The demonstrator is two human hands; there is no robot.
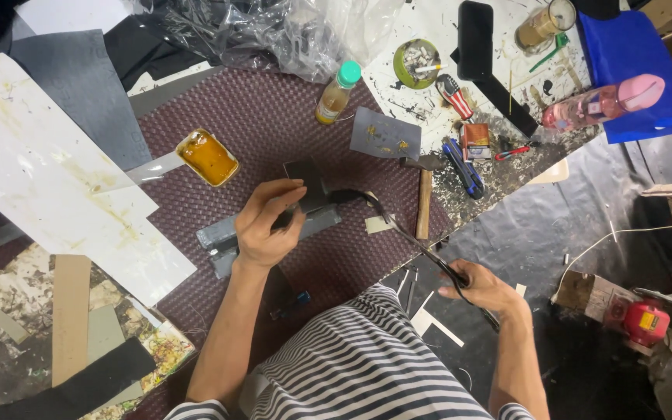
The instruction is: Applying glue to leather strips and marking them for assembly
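The left hand [267, 225] is curled shut over the near end of a black strap [398, 229], pressing it down on a grey block [231, 233] that lies aslant on the maroon woven mat [258, 117]. A small dark square piece [305, 175] sits just behind the fingers, touching the block's far side. The strap is narrow, dark and slightly glossy; it leaves the left hand, arches up a little, then runs in a taut slanting line off the mat's edge and down to the right hand [482, 289], which is closed around it, with a short tail sticking out past the wrist. Just beside the strap's middle lies a hammer [424, 198] with a wooden handle, head pointing away from the person, and a small pale scrap [376, 225] touching the strap from underneath or beside it; which one I cannot tell. Further back on the mat stand an open tin of amber glue [208, 157] and a small bottle [337, 93] with a green cap. Beyond them a grey sheet [385, 134] overlaps the mat's edge, and a blue-handled tool [463, 167] rests on the spattered white table [429, 117]. A pink bottle [604, 103] lies on a blue pad [631, 47] at the far right.
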